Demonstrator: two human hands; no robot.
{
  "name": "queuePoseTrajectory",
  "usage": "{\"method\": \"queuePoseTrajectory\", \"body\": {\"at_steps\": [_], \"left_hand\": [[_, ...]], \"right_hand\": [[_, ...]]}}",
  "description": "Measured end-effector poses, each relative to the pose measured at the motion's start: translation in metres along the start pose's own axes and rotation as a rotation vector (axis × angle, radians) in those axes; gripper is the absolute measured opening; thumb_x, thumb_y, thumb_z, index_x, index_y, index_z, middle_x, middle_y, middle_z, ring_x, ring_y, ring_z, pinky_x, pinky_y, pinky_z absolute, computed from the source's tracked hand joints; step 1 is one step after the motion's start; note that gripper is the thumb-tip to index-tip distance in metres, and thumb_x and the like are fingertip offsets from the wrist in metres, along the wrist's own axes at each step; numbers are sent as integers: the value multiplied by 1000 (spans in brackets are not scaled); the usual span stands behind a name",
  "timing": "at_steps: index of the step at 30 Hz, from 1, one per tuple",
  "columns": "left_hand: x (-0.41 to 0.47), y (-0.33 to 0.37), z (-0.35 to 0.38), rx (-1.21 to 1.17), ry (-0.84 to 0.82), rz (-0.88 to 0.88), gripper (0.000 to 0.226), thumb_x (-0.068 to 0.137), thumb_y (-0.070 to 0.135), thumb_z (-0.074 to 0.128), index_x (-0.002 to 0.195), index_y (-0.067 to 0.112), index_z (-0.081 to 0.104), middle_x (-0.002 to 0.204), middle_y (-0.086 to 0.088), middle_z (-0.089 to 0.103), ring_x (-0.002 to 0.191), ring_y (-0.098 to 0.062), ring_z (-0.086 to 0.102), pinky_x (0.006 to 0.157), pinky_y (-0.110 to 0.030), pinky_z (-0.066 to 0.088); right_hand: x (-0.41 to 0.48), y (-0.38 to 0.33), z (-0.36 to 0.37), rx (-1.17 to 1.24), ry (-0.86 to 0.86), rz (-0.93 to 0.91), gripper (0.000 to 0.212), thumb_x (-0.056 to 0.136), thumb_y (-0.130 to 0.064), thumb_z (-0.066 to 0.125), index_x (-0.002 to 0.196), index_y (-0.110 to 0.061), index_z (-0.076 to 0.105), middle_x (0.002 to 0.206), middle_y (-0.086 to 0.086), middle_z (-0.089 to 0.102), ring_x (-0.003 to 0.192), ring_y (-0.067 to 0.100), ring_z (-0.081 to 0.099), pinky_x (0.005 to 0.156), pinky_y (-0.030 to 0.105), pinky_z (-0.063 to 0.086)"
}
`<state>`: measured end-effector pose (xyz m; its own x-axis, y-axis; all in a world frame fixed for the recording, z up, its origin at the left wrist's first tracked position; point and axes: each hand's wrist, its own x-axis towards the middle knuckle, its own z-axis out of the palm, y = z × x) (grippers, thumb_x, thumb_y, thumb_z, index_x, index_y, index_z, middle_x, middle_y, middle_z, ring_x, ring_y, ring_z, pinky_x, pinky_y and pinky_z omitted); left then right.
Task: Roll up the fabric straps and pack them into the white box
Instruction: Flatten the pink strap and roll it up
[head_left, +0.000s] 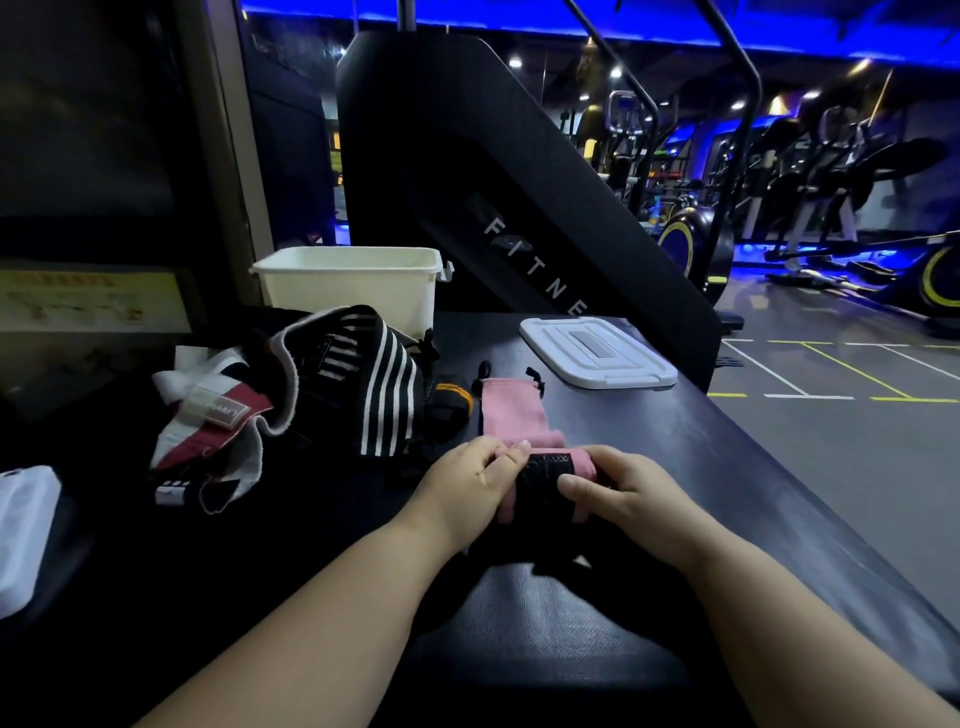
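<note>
Pink strap (511, 415) is right in front of me on the dark surface (675, 467), about half rolled. The near end is wound into a chunky roll and the flat rest of it runs away from me toward the white box (353, 291). Both hands are clamped on the roll, close together: left hand (467, 478) curls round its left end with the fingertips on top, and right hand (623, 488) grips the right end with the thumb pressed on the black velcro patch (548, 467).

The box sits at the far edge of the surface, open, and I can't see inside it from here. Its lid (597, 353) lies flat off to the right, well apart from it.

The other straps are in a loose heap to my left, none of them rolled as far as I can tell: a black one with white stripes (384, 384) just in front of the box, a white and red one (208, 421) further left, and a small black one with orange trim (447, 402) just beside the pink strap
</note>
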<state>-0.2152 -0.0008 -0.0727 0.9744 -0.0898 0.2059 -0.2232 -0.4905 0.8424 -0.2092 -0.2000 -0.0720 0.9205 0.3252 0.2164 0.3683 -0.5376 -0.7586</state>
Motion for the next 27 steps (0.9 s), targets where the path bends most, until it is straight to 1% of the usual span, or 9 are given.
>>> {"method": "queuePoseTrajectory", "body": {"at_steps": [2, 5, 8, 11, 13, 15, 17, 21, 27], "left_hand": [[-1, -1, 0, 14, -7, -1, 35, 96, 47, 49, 99, 15, 62, 78, -3, 63, 81, -19, 60, 77, -30, 46], [-4, -4, -1, 39, -3, 69, 29, 91, 43, 59, 112, 23, 59, 106, 4, 58, 96, -10, 55, 86, -20, 41], [-8, -7, -4, 131, 2, 131, 49, 80, 40, 74, 124, 26, 56, 121, 12, 43, 111, -1, 43, 95, -11, 31], [-9, -8, -9, 158, 2, 137, 60, 76, 40, 78, 130, 33, 52, 123, 13, 45, 116, -2, 42, 101, -16, 30], [-7, -8, -9, 126, -1, 134, 54, 75, 38, 79, 124, 35, 55, 120, 13, 49, 115, -3, 47, 97, -14, 34], [-6, -8, -10, 117, -3, 124, 47, 76, 36, 80, 118, 34, 59, 116, 13, 51, 110, -2, 48, 87, -4, 32], [-4, -8, -11, 118, 0, 121, 46, 76, 35, 79, 118, 31, 61, 116, 11, 51, 107, -1, 49, 83, 1, 30], [-2, -8, -12, 128, 3, 121, 47, 78, 34, 78, 121, 25, 61, 117, 8, 51, 106, -2, 49, 81, 2, 29], [-1, -9, -11, 128, -25, 97, 49, 80, 37, 76, 125, 29, 58, 122, 10, 48, 113, -2, 46, 92, -12, 30]], "right_hand": [[1, 0, -1, -5, -2, 25, 13, 89, -35, 66, 97, -24, 66, 81, -5, 74, 75, 4, 63, 77, 27, 50], [4, 1, -2, -26, 5, 62, 15, 90, -36, 64, 98, -24, 67, 87, -4, 74, 85, 11, 67, 83, 30, 50], [7, 1, -2, -56, -7, 82, 20, 92, -39, 61, 98, -21, 68, 87, -5, 74, 86, 10, 67, 83, 30, 50], [9, -3, -3, -105, -41, 96, 24, 94, -40, 57, 90, -19, 67, 79, -10, 72, 83, 9, 65, 83, 28, 48], [9, -6, -4, -151, -66, 93, 34, 96, -45, 52, 82, -17, 66, 75, -12, 71, 81, 9, 63, 84, 28, 46], [9, -7, -2, -175, -63, 83, 43, 93, -53, 48, 80, -16, 65, 75, -10, 71, 80, 8, 63, 85, 31, 46], [10, -7, 0, -211, -25, 81, 39, 93, -53, 51, 84, -18, 65, 77, -8, 70, 81, 8, 62, 83, 31, 46], [17, -15, 4, -126, 126, 152, 25, 92, -49, 55, 90, -25, 58, 78, -11, 65, 76, 5, 60, 70, 22, 43], [54, -18, 3, -35, 132, 378, 42, 95, -55, 42, 108, -16, 53, 91, 6, 63, 84, 23, 60, 78, 35, 46]]}}
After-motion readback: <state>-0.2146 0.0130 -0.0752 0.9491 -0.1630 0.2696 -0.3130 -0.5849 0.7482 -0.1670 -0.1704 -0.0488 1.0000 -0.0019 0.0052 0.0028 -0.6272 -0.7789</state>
